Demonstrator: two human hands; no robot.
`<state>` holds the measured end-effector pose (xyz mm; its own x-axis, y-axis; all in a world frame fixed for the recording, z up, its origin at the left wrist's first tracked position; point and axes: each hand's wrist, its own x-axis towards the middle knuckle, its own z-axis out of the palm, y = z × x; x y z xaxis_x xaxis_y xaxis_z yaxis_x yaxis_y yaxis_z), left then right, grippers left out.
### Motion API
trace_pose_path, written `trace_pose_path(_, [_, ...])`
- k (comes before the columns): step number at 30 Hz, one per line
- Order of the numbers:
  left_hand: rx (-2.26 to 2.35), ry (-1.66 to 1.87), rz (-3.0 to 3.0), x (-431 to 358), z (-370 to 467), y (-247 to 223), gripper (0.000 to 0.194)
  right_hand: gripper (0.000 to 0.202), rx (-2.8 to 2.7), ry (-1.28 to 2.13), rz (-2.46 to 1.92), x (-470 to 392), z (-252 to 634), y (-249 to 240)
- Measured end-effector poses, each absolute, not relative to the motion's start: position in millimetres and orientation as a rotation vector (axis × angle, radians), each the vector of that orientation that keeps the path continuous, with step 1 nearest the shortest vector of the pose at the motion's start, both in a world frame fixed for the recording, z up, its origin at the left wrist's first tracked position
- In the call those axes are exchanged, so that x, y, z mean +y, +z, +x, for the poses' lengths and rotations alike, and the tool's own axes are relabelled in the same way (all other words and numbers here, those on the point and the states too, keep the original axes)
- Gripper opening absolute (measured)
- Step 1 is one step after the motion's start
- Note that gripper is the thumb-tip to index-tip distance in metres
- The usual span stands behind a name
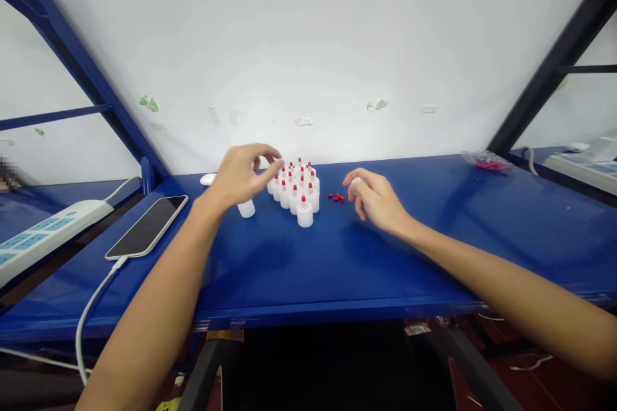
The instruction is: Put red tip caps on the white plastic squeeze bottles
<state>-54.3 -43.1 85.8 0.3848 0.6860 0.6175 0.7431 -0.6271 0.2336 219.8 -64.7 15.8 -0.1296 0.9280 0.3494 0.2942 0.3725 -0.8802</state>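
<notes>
Small white squeeze bottles [304, 214] with red tips stand upright in a tight group on the blue table [308, 270]. My left hand [245, 173] is over the group's left edge, its thumb and index finger curved with a gap between them and nothing visible in it. Below that hand, partly hidden by it, is a separate white bottle [246, 208]; its top is out of sight. Several loose red caps [336, 197] lie right of the group. Beside them, my right hand [378, 200] has curled fingers, with something small and whitish between thumb and index finger, too unclear to name.
A phone [147, 226] on a white cable lies at the left, near a power strip [55, 225]. A clear bag with red pieces [489, 164] is at the back right. Blue frame posts [91, 58] and a white wall [308, 45] bound the table.
</notes>
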Motion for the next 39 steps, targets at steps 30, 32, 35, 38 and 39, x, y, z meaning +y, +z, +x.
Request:
trace_pose_path(30, [-1.77, -1.318, -3.649, -99, 5, 6, 0.035, 0.04, -2.279, 0.579, -0.663, -96, 198, 4])
trace_pose_path(32, [-1.829, -1.297, -3.532, -104, 1, 10, 0.035, 0.037, -2.252, 0.65, -0.662, -96, 198, 3])
trace_pose_path(35, [-1.839, -1.187, -3.228, -114, -13, 24, 0.028, 0.031, -2.191, 0.906, -0.649, -94, 200, 4])
trace_pose_path(38, [-1.781, -1.145, -3.02, -122, -35, 39, 0.027, 0.03, -2.159, 1.247, -0.626, -94, 201, 6])
trace_pose_path(39, [-1.794, -1.171, -2.982, -124, -43, 42, 0.03, 0.03, -2.158, 1.315, -0.618, -95, 201, 8])
